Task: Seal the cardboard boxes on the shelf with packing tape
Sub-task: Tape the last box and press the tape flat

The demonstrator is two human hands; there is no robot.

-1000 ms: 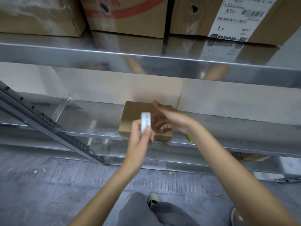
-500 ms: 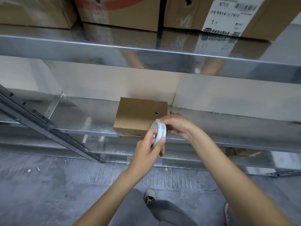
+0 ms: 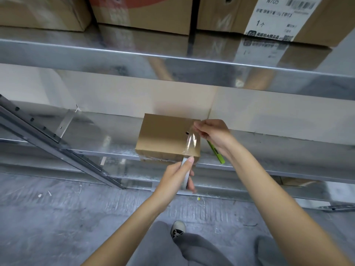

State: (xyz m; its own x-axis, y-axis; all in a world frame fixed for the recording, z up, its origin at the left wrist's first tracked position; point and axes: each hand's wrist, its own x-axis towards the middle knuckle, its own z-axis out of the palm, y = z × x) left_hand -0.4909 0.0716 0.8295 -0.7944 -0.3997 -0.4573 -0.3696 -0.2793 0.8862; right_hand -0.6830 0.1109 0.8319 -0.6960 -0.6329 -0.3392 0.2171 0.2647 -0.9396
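A small brown cardboard box (image 3: 163, 137) lies on the lower metal shelf (image 3: 86, 135) at its front edge. My left hand (image 3: 176, 175) grips a roll of clear packing tape (image 3: 185, 173) just below the box's front right corner. My right hand (image 3: 213, 133) pinches the free end of the tape above the box's far right corner. A clear strip of tape (image 3: 191, 143) stretches between the two hands over the right side of the box top.
A green pen-like tool (image 3: 217, 152) lies on the shelf right of the box, partly under my right wrist. Large cartons (image 3: 146, 14) stand on the upper shelf (image 3: 172, 62). A slanted metal rail (image 3: 48, 141) crosses at left. Grey floor and my legs lie below.
My right hand has pulled the tape end up and away from the roll, drawing out a strip over the box. My left hand with the roll dropped slightly below the box's front edge.
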